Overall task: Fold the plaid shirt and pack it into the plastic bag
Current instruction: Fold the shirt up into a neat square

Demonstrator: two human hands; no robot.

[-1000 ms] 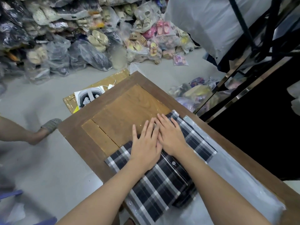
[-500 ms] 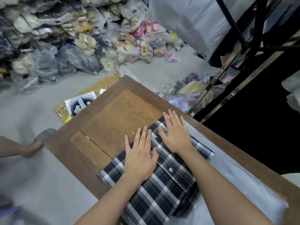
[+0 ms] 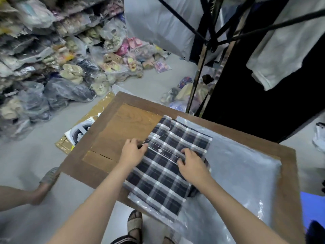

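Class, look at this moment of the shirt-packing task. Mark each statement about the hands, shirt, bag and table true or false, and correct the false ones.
1. Both hands rest on the plaid shirt. True: left hand, right hand.
2. The shirt is already inside the plastic bag. False: it lies on top of it.
3. The shirt lies on a wooden table. True.
4. The shirt is plain white. False: dark plaid.

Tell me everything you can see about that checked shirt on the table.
The plaid shirt is dark navy or black woven fabric crossed by white and grey lines, folded into a rough rectangle. A small white button shows near its middle. It lies flat on clear plastic bags stacked on the wooden table. The left hand grips its left edge; the right hand pinches fabric near the right side.
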